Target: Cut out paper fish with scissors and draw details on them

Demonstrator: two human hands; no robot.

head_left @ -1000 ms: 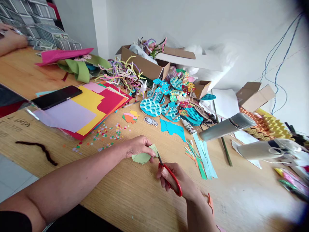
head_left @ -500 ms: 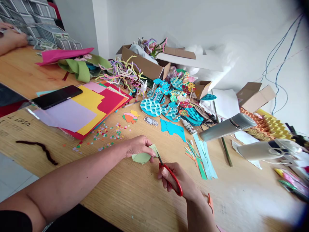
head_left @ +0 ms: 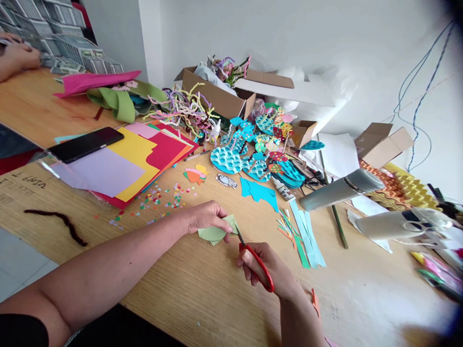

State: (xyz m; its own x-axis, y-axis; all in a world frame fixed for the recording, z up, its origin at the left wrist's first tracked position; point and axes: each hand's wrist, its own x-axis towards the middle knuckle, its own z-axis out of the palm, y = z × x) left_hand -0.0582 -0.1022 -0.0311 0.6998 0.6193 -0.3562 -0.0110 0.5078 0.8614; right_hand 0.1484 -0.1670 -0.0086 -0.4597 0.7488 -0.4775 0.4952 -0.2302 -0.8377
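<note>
My left hand pinches a light green piece of paper between thumb and fingers, above the wooden table. Red-handled scissors are in my right hand, whose fingers are wrapped round the handles. The scissor blades point up and to the left and meet the right edge of the green paper. Orange and yellow paper shapes lie beyond my left hand, with a blue cut sheet to their right.
Coloured sheets with a black phone lie at the left. Paper strips, a grey flask and a white bottle are at the right. Another person's hand shows at the upper left.
The green paper has shifted and turned slightly in my left hand. My right hand and the scissors have hardly moved.
</note>
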